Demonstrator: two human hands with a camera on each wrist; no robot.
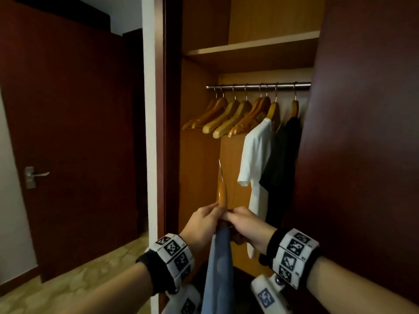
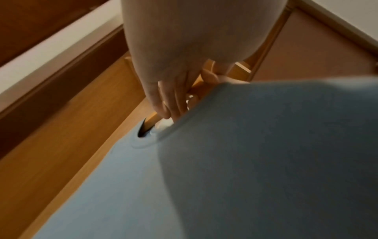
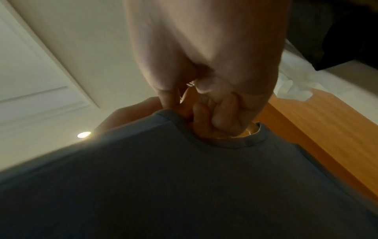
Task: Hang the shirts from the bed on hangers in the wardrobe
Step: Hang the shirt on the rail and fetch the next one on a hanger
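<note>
Mostly hidden: hanger (image 1: 222, 196) under blue shirt (image 1: 218, 268); left hand (image 1: 201, 223), right hand (image 1: 247, 225) both grip its collar.

The shirt (image 1: 218, 264) on the orange-brown hanger (image 1: 222, 196) was pale blue; the hung shirts were white (image 1: 255, 155) and black (image 1: 283, 166); the rail (image 1: 258, 86) was silver; the doors (image 1: 72, 132) were dark red-brown; the wardrobe wall (image 1: 197, 155) was honey-coloured; the wristbands (image 1: 174, 252) were white with black square patterns; the floor (image 1: 74, 284) was mottled yellow-green.

Black wristbands (image 1: 148, 266), white blocks of black-and-white square markers (image 1: 294, 252)
</note>
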